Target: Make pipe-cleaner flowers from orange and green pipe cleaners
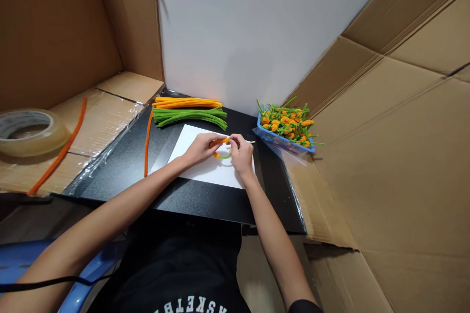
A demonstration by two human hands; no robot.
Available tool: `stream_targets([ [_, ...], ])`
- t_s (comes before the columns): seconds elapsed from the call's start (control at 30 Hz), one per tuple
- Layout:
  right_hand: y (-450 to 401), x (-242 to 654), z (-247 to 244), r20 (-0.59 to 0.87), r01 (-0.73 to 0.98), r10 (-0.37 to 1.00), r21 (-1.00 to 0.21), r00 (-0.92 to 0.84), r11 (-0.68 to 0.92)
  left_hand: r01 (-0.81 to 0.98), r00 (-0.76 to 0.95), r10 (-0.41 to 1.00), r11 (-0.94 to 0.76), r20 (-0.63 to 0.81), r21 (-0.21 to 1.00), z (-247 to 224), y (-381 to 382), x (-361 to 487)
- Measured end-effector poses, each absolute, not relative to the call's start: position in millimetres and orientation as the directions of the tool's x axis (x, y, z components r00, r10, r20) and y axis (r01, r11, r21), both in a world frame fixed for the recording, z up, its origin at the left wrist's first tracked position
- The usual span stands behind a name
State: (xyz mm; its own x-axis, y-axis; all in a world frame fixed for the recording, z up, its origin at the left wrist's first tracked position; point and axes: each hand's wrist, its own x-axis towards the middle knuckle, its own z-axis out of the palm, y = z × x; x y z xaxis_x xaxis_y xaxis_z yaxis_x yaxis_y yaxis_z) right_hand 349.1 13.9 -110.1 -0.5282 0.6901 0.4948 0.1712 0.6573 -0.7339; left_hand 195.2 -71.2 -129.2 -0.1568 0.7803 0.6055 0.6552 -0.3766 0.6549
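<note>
The green pipe cleaner point(222, 156), orange at one end, was bent into a loop over the paper, between my hands. Cardboard lining point(389, 166) surrounded my work, and a white wall panel point(249, 34) rose at 12 o'clock. A sheet of white paper point(205, 168) lay on the black tabletop point(110, 181), directly under my hands. At 2 o'clock, a blue plastic basket point(293, 145) held a heap of orange-headed pipe-cleaner flowers point(286, 120). A bundle of orange pipe cleaners point(187, 102) and a bundle of green pipe cleaners point(189, 117) lay side by side near 12 o'clock. A roll of clear tape point(31, 132) sat on the cardboard at 9 o'clock, and a loose orange pipe cleaner point(148, 142) lay nearer my hands. My left hand point(201, 149) and right hand point(240, 152) worked close together, their fingers point(231, 141) pinched narrowly around the orange end and a thin white stick point(250, 142). If my pinch slackened, the springy loop could have sprung open. A careless elbow could also have knocked the basket, which sat at the tabletop's edge.
</note>
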Motion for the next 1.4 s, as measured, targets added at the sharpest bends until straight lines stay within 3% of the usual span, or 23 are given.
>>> stream_targets([
  [0.33, 14, 345, -116, 0.406, 0.070, 0.736, -0.850, -0.542, 0.522, 0.696, -0.145, 0.765, -0.373, 0.628, 0.614, -131, -70, 193],
  [0.57, 18, 342, -118, 0.272, 0.003, 0.803, -0.947, -0.531, 0.322, 0.668, -0.180, 0.758, -0.374, 0.627, 0.644, -134, -68, 194],
  [0.87, 17, 342, -119, 0.125, -0.074, 0.792, -0.992, -0.597, 0.101, 0.655, -0.206, 0.734, -0.388, 0.647, 0.648, -137, -68, 193],
  [1.1, 21, 342, -116, 0.082, -0.104, 0.875, -0.994, -0.476, 0.036, 0.508, -0.354, 0.775, -0.310, 0.524, 0.803, -132, -68, 199],
  [1.4, 18, 341, -122, 0.066, -0.047, 0.831, -0.998, -0.552, 0.048, 0.307, -0.516, 0.675, -0.430, 0.528, 0.849, -121, -73, 208],
])
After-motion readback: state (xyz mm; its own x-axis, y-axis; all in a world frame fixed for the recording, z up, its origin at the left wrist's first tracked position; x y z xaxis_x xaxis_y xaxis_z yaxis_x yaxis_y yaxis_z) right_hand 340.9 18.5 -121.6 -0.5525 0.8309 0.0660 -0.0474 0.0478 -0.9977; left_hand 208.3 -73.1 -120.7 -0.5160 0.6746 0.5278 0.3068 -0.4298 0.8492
